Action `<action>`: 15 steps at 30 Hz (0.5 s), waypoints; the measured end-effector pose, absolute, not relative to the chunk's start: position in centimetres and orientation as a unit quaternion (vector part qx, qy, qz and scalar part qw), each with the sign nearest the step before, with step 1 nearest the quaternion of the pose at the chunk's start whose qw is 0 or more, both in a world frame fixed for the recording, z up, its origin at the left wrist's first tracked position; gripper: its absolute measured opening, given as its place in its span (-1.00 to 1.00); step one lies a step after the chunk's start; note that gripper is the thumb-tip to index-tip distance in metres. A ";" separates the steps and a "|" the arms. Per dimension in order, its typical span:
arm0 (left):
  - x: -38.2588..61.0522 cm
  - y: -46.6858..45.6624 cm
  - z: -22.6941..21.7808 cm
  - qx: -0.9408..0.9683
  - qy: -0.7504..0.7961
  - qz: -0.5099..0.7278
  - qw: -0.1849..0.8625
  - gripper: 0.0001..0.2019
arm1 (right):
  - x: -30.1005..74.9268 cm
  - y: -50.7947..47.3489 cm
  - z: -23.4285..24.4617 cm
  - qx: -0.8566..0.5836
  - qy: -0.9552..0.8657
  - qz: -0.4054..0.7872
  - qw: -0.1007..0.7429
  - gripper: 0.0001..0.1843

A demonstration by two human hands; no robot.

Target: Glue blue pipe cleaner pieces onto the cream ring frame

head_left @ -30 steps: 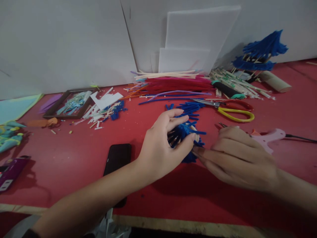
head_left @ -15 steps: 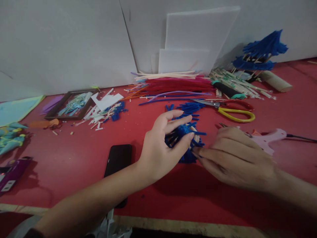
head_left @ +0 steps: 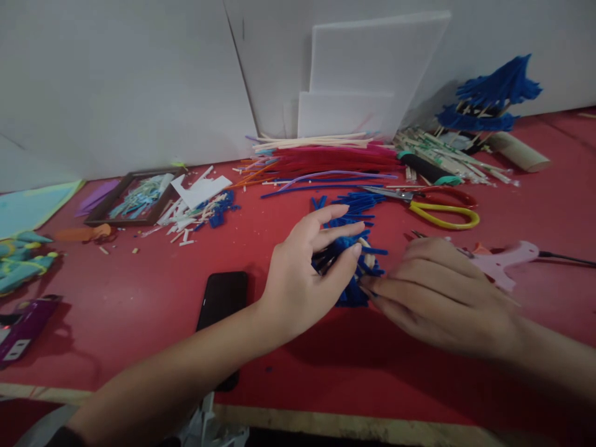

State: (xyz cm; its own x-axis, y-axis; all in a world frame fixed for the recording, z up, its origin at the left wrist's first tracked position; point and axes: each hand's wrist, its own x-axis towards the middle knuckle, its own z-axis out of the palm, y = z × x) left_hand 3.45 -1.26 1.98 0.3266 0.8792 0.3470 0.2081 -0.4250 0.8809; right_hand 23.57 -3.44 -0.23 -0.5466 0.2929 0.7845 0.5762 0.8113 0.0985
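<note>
Head view: a white wall (head_left: 116, 81) stood behind a red table (head_left: 284, 372) strewn with craft supplies.
White sheets: two pale rectangular sheets (head_left: 372, 56) leaned against the wall, the smaller in front.
Right hand: the right hand (head_left: 447, 298) was bent inward, its fingertips drawn together at the lower right edge of the blue piece; whether they gripped a strip could not be told.
Left hand: the left hand (head_left: 302, 273) gripped the blue piece, thumb on the near side and fingers curved over the far side.
Red stems: a bundle of red stems (head_left: 335, 160) lay along the foot of the wall, pale stems on top.
Blue tower: a tiered blue model (head_left: 500, 87) stood at the back right, just beside a cardboard tube (head_left: 521, 153).
Blue piece: the blue piece (head_left: 334, 253), with strips sticking outward, was between the two hands, partly covered by the left; whether it touched the table was hidden.
Black phone: a phone (head_left: 224, 298) lay left of the piece, partly under the left forearm.
Scissors: open scissors (head_left: 408, 195) with red and yellow handles lay beyond the right hand.
Loose strips: cut blue strips (head_left: 358, 202) lay just behind the piece, near the scissor blades.
</note>
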 end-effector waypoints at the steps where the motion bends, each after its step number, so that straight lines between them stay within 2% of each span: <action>1: 3.4 -1.2 2.0 0.721 0.374 0.439 0.383 -0.65 | 23.6 -3.4 -0.2 -0.248 -0.863 -0.176 0.403 -0.87; 7: 2.6 -1.0 1.9 0.748 0.346 0.456 0.336 -0.34 | 25.4 -3.6 -0.3 -0.195 -0.880 -0.156 0.405 -0.76; 8: 2.4 -0.9 2.0 0.746 0.342 0.474 0.318 -0.41 | 26.0 -3.7 -0.3 -0.177 -0.885 -0.150 0.403 -0.78; 11: 1.6 -0.7 2.4 0.736 0.331 0.525 0.269 -0.89 | 28.4 -4.0 -0.6 -0.183 -0.885 -0.156 0.398 -0.82; 12: 1.2 -0.6 2.5 0.732 0.329 0.538 0.258 -0.96 | 29.3 -4.0 -0.8 -0.210 -0.875 -0.171 0.400 -0.80; 15: -0.1 -0.3 2.7 0.714 0.348 0.561 0.234 -0.89 | 32.4 -3.8 -1.8 -0.330 -0.827 -0.228 0.394 -0.73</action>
State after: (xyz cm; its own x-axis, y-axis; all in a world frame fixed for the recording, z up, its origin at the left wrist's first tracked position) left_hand -0.07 -0.32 2.75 0.1280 0.7592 0.6381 0.2353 -0.6483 0.7241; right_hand 32.42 -3.82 -1.83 -0.4718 0.3658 0.8022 0.7247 0.6791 0.1166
